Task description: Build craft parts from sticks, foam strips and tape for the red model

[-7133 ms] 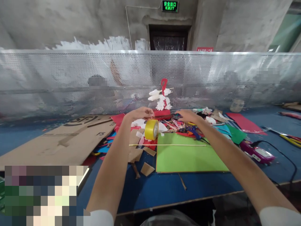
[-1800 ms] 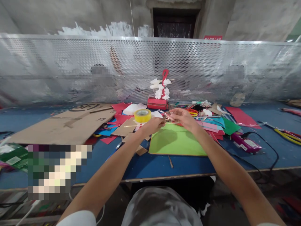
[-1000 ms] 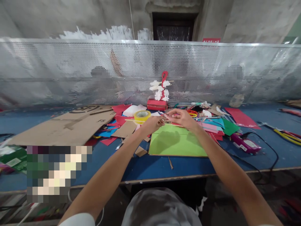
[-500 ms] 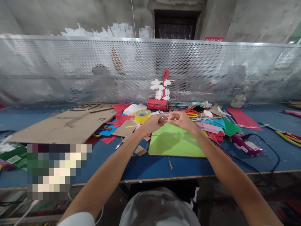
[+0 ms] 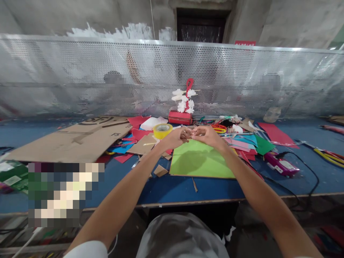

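My left hand (image 5: pixel 177 138) and my right hand (image 5: pixel 205 135) meet fingertip to fingertip above the far edge of a lime-green sheet (image 5: pixel 202 163). The fingers of both are bent and pinched together. Whatever they hold is too small and too covered to make out. Just behind them stands a red base (image 5: pixel 180 118) with a looped red upright (image 5: pixel 189 84) that carries white paper flowers (image 5: pixel 182 106). To the left of my left hand lies a roll of yellow tape (image 5: pixel 162 131).
A big cardboard sheet (image 5: pixel 72 138) covers the table's left. Coloured paper scraps (image 5: pixel 243 141) and cardboard bits (image 5: pixel 160 171) lie around the green sheet. On the right are a purple device (image 5: pixel 281 165) with a black cable and yellow-handled pliers (image 5: pixel 330 157). A perforated metal screen (image 5: pixel 150 79) stands behind.
Both hands stay together in nearly the same place, with slight finger movement. The view has shifted a little.
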Tool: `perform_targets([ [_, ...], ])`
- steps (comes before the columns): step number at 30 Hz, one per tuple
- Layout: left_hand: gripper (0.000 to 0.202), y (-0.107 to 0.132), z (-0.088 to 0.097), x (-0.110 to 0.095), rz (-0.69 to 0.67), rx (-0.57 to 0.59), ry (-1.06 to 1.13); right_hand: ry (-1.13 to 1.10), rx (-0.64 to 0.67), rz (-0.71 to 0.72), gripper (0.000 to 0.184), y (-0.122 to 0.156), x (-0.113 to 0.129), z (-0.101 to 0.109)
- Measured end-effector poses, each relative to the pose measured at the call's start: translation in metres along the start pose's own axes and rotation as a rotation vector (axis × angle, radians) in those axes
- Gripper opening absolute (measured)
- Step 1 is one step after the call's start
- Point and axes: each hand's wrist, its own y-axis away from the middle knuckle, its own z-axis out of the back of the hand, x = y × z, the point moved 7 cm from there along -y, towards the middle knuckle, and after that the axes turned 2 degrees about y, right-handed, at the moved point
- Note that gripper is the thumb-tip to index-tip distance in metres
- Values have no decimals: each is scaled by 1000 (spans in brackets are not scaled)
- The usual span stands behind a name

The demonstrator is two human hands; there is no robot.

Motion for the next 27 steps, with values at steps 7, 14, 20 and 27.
perform_targets([
  [7, 46, 5, 6, -6, 106, -23, 37, -4, 22, -12, 30, 0, -2, -1],
  [14, 53, 9, 5, -9, 219, 19, 47, -47, 33, -30, 32, -1, -3, -2],
  [20, 53, 10, 4, -5, 245, 43, 32, -51, 47, -10, 30, -3, -6, -5],
  [27, 43, 11, 8, 4, 258, 52, -20, -38, 18, 77, 25, 0, 11, -1],
])
